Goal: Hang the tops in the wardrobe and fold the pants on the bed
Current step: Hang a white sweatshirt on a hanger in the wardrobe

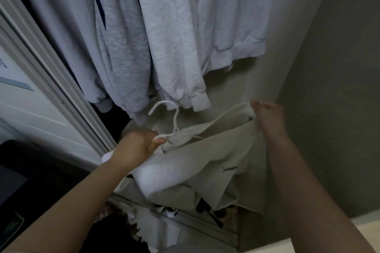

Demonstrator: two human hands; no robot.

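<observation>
The left hand point(141, 146) grips the white hanger point(171, 123) at the cream top point(205, 160)'s neck; the right hand point(267, 115) pinches its shoulder before the wardrobe; seat that shoulder squarely before lifting.

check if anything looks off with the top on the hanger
The cream top sits bunched and lopsided on the white hanger: the right hand lifts one shoulder high while the left hand grips the hanger's base lower down. It is not yet hung.
</observation>
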